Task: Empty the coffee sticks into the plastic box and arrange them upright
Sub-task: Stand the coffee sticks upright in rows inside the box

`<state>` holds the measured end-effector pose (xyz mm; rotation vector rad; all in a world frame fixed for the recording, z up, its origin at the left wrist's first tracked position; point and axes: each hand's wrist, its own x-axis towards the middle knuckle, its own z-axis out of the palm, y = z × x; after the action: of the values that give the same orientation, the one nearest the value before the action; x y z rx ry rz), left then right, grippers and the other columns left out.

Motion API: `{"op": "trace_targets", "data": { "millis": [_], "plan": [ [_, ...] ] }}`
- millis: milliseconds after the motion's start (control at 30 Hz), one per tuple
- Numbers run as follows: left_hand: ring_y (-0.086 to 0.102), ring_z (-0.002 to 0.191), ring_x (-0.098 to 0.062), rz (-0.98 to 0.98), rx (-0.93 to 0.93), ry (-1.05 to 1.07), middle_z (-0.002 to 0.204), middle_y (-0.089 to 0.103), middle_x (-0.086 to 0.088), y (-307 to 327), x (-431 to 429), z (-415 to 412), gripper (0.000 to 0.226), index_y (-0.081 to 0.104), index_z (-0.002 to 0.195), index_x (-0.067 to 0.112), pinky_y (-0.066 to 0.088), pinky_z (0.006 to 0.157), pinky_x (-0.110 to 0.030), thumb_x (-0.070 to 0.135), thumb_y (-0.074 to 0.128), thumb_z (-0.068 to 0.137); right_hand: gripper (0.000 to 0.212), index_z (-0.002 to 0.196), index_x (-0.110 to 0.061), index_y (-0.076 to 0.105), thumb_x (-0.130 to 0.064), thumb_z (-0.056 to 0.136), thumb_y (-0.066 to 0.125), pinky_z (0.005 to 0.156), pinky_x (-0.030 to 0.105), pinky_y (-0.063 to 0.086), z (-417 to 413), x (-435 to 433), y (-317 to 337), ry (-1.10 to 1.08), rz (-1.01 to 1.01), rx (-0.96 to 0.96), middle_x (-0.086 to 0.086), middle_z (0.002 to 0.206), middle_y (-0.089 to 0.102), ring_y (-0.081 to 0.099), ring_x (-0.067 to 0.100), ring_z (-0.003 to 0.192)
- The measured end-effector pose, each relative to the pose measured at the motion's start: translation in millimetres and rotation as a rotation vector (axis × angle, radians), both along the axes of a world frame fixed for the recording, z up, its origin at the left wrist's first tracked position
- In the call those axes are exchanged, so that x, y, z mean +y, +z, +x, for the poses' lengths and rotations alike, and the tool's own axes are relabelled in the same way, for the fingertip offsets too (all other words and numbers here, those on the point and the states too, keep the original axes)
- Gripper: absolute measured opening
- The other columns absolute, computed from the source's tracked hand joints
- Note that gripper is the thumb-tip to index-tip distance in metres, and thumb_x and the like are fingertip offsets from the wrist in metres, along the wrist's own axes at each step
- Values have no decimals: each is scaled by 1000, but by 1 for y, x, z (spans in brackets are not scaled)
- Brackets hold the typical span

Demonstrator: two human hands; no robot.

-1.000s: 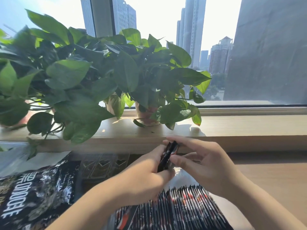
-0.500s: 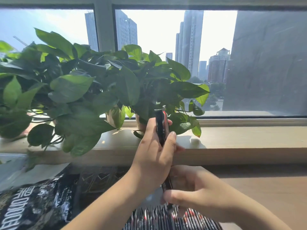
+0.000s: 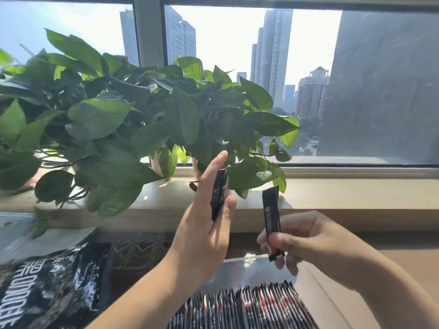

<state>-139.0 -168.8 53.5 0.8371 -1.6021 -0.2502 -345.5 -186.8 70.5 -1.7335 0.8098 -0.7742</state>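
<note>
My left hand (image 3: 204,233) is raised in front of the plant and pinches a black coffee stick (image 3: 218,193) upright between thumb and fingers. To its right, my right hand (image 3: 308,243) grips a second black coffee stick (image 3: 270,210) by its lower end, held upright above the clear plastic box (image 3: 256,269). Inside the box, a row of several black and red sticks (image 3: 249,307) stands upright against the near side. The far part of the box shows bare plastic.
A black coffee bag (image 3: 47,288) lies at the bottom left on the wooden table (image 3: 403,262). Leafy potted plants (image 3: 114,119) stand on the windowsill (image 3: 344,193) right behind my hands. A clear patterned tray (image 3: 140,250) lies between bag and box.
Both hands held sticks together half a second ago. They have now parted, each with its own stick, and the right hand has moved right and up. The view has tilted up.
</note>
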Motion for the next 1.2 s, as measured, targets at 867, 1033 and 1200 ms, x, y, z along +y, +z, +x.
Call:
{"op": "trace_targets", "data": {
  "millis": [867, 1033, 1200],
  "plan": [
    [55, 63, -10, 225, -5, -361, 90, 57, -13, -12, 12, 0, 39, 52, 123, 25, 51, 59, -26, 26, 72, 89, 23, 85, -10, 79, -32, 85, 73, 60, 25, 53, 23, 8, -20, 133, 70, -8, 7, 70, 68, 65, 17, 63],
    [50, 59, -19, 264, -62, -379, 79, 57, 1, -16, 12, -5, 41, 49, 125, 27, 47, 54, -32, 0, 56, 95, 44, 77, -17, 78, -60, 82, 67, 66, 32, 57, 28, 8, -25, 134, 10, 178, 15, 80, 75, 69, 22, 68],
    [47, 62, -20, 249, 91, -403, 76, 50, -8, -12, 12, -6, 40, 46, 128, 20, 46, 57, -27, -1, 51, 94, 56, 101, -15, 73, -67, 83, 63, 81, 45, 62, 28, 8, -27, 122, 16, 228, 12, 103, 74, 74, 31, 87]
  ]
}}
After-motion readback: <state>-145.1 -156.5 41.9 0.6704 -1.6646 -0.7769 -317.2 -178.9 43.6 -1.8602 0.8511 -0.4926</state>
